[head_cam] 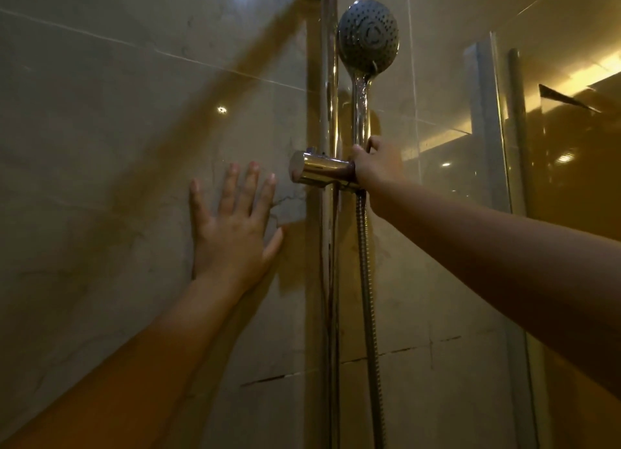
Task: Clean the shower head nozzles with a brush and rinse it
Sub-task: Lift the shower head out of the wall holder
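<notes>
My right hand (378, 166) is the one on the job: its fingers (360, 151) are curled shut around the lower end of the shower head handle (360, 112), right where it drops into the chrome holder (319, 171) on the riser rail (327, 89). The shower head (368, 35) itself sits straight above those fingers, its long axis running nearly vertical from my grip up to the round face, and the nozzles (361, 28) are turned toward me. Water looks to be running down the handle, and the face appears wet. The metal hose (366, 267) hangs down below my fingers.

My left hand (235, 223) is well off to the left of the holder, fingers spread wide and flat against the tiled wall (100, 146), holding nothing. I read that as bracing.

I see no brush anywhere, so I can't say where it is. My guess is the step in hand is either lifting the head out of the holder or seating it there; the move is along that vertical axis, and the right hand is already on it.

The wall is glossy marbled tile, likely slick. A glass shower screen (504, 146) stands close on the right, so there is little sideways room.
</notes>
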Tool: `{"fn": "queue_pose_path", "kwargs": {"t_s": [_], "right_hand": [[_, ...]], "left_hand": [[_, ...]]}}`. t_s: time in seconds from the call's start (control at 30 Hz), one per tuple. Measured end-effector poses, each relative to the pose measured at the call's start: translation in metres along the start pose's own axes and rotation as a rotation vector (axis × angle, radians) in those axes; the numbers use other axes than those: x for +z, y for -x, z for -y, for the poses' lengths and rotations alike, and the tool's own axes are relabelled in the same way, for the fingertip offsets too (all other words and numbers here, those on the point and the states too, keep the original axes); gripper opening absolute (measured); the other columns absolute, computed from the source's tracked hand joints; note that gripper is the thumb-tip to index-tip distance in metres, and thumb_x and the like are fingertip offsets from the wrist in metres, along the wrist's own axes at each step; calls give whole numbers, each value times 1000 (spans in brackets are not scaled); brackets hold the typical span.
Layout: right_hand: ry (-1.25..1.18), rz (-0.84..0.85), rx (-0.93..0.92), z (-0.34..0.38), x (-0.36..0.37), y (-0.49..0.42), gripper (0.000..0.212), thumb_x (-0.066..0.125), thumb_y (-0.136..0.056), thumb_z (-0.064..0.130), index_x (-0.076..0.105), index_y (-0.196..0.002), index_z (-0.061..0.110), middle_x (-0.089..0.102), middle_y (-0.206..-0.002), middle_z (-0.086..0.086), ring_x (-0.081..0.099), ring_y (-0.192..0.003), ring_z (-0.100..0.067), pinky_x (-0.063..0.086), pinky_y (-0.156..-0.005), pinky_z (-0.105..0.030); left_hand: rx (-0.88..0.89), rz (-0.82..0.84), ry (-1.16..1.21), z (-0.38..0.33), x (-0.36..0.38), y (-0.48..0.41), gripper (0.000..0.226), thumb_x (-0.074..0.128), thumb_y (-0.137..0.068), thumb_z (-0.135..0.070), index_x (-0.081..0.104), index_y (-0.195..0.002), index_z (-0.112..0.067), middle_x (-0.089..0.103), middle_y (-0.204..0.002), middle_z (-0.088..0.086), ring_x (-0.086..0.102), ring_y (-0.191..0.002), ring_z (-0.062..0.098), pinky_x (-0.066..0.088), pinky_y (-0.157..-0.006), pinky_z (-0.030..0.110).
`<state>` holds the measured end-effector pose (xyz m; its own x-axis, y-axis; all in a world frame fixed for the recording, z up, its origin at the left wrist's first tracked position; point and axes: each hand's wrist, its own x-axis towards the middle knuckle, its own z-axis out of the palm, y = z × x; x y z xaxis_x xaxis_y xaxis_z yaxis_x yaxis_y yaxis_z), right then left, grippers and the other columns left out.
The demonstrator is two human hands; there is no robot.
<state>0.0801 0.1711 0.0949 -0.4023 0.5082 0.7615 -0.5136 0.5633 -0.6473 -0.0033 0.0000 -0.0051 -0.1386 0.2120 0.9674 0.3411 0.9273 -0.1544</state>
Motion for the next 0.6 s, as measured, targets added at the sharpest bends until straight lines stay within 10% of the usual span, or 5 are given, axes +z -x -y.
{"fn": "queue_pose_path", "kwargs": {"t_s": [0.33,0.6], "right_hand": [[-78,-94,9,38,-28,-32,40,55,-94,15,49,-133,9,61,-111,-10,63,-102,-21,55,-90,-36],[-141,-88,132,47,-83,2,46,59,-91,11,45,-135,16,58,-89,-3,64,-90,-16,57,-87,-37]], "left_hand": [[14,-10,18,1,3,0,73,18,-88,-58,-4,-149,-25,-3,-159,5,-6,-146,25,-1,-113,58],[34,13,57,2,0,-2,75,31,-89,-55,-2,-149,-24,-4,-159,5,-7,-146,25,-5,-112,58]]}}
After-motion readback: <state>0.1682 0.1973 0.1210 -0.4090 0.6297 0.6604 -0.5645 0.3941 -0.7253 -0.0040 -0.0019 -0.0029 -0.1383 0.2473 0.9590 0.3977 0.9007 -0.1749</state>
